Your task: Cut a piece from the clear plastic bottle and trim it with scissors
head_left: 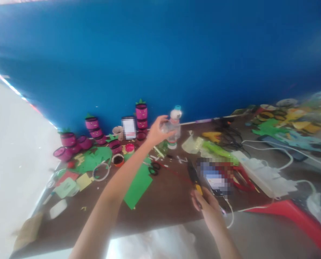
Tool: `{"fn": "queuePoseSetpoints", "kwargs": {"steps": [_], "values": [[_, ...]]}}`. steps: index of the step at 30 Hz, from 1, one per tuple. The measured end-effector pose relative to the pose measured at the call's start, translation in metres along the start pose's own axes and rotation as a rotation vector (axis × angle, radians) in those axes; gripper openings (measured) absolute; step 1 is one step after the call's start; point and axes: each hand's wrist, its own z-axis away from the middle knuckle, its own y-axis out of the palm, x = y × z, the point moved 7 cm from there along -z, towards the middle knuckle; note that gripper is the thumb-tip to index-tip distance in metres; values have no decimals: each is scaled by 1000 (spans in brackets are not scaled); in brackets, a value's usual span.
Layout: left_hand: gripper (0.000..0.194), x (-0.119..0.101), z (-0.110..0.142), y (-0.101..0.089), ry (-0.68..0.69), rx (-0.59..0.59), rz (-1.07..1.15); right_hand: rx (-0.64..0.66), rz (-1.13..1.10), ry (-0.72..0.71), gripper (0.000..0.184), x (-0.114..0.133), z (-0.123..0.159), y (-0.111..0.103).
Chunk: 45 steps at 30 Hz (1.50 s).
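Note:
My left hand reaches over the middle of the table, its fingers and thumb curved around a clear plastic piece, blurred in outline. Right beside it stands a bottle with a white top and a blue cap; whether the clear piece belongs to this bottle I cannot tell. Lower down, my right hand grips what looks like a black-and-yellow utility knife, its dark end pointing away from me. A phone lies beside that hand. Black-handled scissors rest between my two hands.
Magenta cup-shaped crafts with green tops stand along the blue wall. A second phone leans there. Green sheets, a white ring and scraps lie left. On the right are a white power strip, cables and coloured cutouts.

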Motion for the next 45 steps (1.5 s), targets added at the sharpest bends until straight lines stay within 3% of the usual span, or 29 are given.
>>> {"fn": "queuePoseSetpoints", "kwargs": {"steps": [5,12,21,26,31,39,45], "values": [[50,14,-26,38,78,34,-211,-103,-20,11,32,-1,5,-19],[28,37,-22,79,271,209,-470,-108,26,40,30,3,18,-19],[30,43,-9,100,327,342,-935,-171,-21,89,40,4,21,-19],[44,35,-9,96,275,363,-980,-119,9,85,38,-3,18,-18],[67,27,-12,64,125,192,-927,-89,23,91,34,-12,16,-21],[39,53,16,20,-40,-57,-863,-92,8,100,35,-26,12,-25],[25,67,29,23,-37,-87,-793,-71,-1,113,35,-20,14,-20]]}}
